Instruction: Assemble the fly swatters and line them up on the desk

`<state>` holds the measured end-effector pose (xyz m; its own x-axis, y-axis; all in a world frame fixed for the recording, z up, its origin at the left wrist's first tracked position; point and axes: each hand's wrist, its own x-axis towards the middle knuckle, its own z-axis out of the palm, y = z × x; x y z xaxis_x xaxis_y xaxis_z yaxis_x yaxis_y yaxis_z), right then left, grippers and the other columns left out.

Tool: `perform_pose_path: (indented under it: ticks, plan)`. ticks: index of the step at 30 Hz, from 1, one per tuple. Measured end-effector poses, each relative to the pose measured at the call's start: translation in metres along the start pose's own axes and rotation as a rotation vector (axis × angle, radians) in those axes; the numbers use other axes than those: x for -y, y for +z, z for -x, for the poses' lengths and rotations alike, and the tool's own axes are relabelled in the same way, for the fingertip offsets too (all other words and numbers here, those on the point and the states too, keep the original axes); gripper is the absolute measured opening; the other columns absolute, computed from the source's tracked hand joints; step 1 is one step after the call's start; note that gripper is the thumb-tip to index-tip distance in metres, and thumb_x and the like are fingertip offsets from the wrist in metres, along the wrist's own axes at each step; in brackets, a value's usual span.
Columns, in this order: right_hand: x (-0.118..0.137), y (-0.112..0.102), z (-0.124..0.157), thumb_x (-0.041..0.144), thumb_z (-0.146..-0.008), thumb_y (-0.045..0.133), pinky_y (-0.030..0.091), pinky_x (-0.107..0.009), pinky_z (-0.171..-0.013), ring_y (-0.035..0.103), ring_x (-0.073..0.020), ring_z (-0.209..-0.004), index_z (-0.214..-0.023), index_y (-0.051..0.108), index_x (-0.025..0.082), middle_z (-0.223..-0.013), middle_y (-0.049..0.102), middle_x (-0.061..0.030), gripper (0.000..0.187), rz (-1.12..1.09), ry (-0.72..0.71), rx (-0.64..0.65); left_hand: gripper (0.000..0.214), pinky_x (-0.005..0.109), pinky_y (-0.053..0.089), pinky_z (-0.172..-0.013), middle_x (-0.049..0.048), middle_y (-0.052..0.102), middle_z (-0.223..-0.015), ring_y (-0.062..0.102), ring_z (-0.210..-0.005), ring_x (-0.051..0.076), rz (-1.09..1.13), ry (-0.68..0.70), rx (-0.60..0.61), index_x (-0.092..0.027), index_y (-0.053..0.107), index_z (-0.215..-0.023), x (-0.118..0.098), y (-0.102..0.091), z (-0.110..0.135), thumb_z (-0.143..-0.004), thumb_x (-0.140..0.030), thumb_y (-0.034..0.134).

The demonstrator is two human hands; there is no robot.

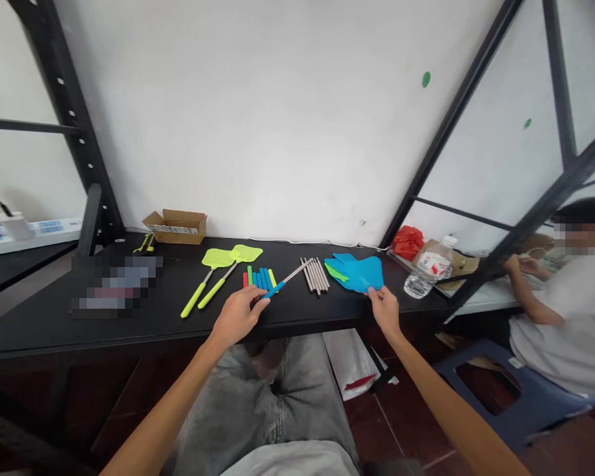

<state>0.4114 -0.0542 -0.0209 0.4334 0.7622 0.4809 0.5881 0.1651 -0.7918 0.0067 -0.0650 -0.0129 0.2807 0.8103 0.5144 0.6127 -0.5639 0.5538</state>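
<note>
My left hand [238,314] grips the blue handle of a metal rod [290,276] that points up and right over the black table [44,330]. My right hand [384,307] pinches the near edge of a blue swatter head [361,272] on top of a pile of blue and green heads. Between my hands lie several loose metal rods [316,274]. A row of blue, green and red handle grips [260,277] lies just beyond my left hand. Two finished yellow-green fly swatters [218,271] rest to the left.
A small open cardboard box [177,226] stands at the back wall. A water bottle [429,270] and a red bag [407,241] sit at the right. Another person [565,311] sits on a blue stool [506,396] to the right. Black rack posts [64,106] frame the table.
</note>
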Motion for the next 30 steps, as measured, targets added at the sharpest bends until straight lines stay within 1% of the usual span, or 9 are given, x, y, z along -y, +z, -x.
perform_pose_path:
  ticks: [2,6,10,14,17,20,23,26,30]
  plan:
    - [-0.002,0.007,0.014,0.054,-0.08,0.061,0.056,-0.037,-0.072,0.065,-0.023,-0.075,-0.081,0.059,0.019,-0.075,0.065,-0.0045,0.035,-0.229,0.026,-0.019,0.028,0.03,0.047,-0.076,0.0051,0.071,-0.095,0.064,-0.085,0.021,0.008,0.0,0.007,-0.02,0.07,-0.103,0.001,0.0,0.0,-0.093,-0.038,0.05]
    - [0.021,0.027,0.001,0.046,-0.073,0.075,0.058,-0.034,-0.065,0.062,-0.0188,-0.068,-0.078,0.055,0.022,-0.069,0.059,-0.0004,0.031,-0.716,0.206,-0.098,0.031,0.031,0.047,-0.074,0.0055,0.07,-0.096,0.064,-0.084,0.021,0.008,0.0,0.024,-0.02,0.069,-0.106,0.002,0.0,0.001,-0.094,-0.039,0.047]
    - [0.055,0.056,-0.001,0.039,-0.077,0.074,0.06,-0.031,-0.062,0.065,-0.0182,-0.068,-0.077,0.055,0.024,-0.069,0.062,-0.0015,0.024,-0.988,0.42,0.033,0.03,0.029,0.045,-0.072,0.0049,0.069,-0.096,0.062,-0.083,0.02,0.005,-0.007,0.034,-0.021,0.069,-0.107,0.0,-0.001,0.001,-0.094,-0.038,0.048]
    - [0.087,0.093,0.022,0.025,-0.081,0.071,0.061,-0.026,-0.074,0.07,-0.0181,-0.089,-0.083,0.062,0.022,-0.088,0.07,-0.0038,0.01,-1.239,0.619,0.124,0.028,0.028,0.043,-0.068,0.004,0.067,-0.092,0.061,-0.078,0.019,0.026,-0.009,0.051,-0.021,0.069,-0.106,-0.003,-0.004,0.002,-0.095,-0.036,0.047]
    - [0.108,0.112,0.035,0.022,-0.083,0.07,0.06,-0.026,-0.077,0.071,-0.0189,-0.094,-0.085,0.065,0.02,-0.095,0.072,-0.0043,0.005,-1.303,0.667,0.144,0.026,0.027,0.042,-0.067,0.0035,0.066,-0.09,0.06,-0.076,0.018,0.022,-0.009,0.052,-0.022,0.069,-0.105,-0.004,-0.005,0.002,-0.095,-0.034,0.048]
    - [0.118,0.118,0.037,0.023,-0.085,0.069,0.06,-0.024,-0.076,0.072,-0.0165,-0.088,-0.082,0.067,0.02,-0.09,0.073,-0.0031,0.004,-1.303,0.676,0.13,0.024,0.027,0.042,-0.07,0.0032,0.066,-0.09,0.06,-0.079,0.018,0.01,-0.002,0.052,-0.022,0.07,-0.103,-0.006,-0.004,0.003,-0.094,-0.031,0.049]
    - [0.119,0.118,0.035,0.023,-0.086,0.068,0.059,-0.021,-0.071,0.072,-0.0145,-0.083,-0.082,0.069,0.019,-0.087,0.074,-0.0029,0.005,-1.302,0.651,0.17,0.024,0.027,0.043,-0.072,0.0037,0.067,-0.093,0.06,-0.082,0.018,0.01,0.009,0.056,-0.022,0.07,-0.103,-0.007,-0.005,0.003,-0.095,-0.03,0.048]
    - [0.116,0.118,0.035,0.022,-0.082,0.072,0.059,-0.021,-0.066,0.072,-0.0145,-0.079,-0.084,0.07,0.018,-0.087,0.074,-0.0031,0.005,-1.279,0.58,0.199,0.025,0.027,0.043,-0.071,0.0038,0.067,-0.094,0.06,-0.081,0.018,0.008,0.01,0.07,-0.022,0.07,-0.103,-0.008,-0.005,0.004,-0.095,-0.029,0.047]
    - [0.113,0.118,0.035,0.028,-0.076,0.078,0.057,-0.022,-0.062,0.072,-0.0162,-0.078,-0.084,0.07,0.019,-0.089,0.075,-0.004,0.015,-1.238,0.504,0.223,0.024,0.027,0.043,-0.073,0.0039,0.068,-0.097,0.061,-0.084,0.019,-0.004,0.01,0.085,-0.022,0.07,-0.104,-0.007,-0.005,0.005,-0.094,-0.028,0.049]
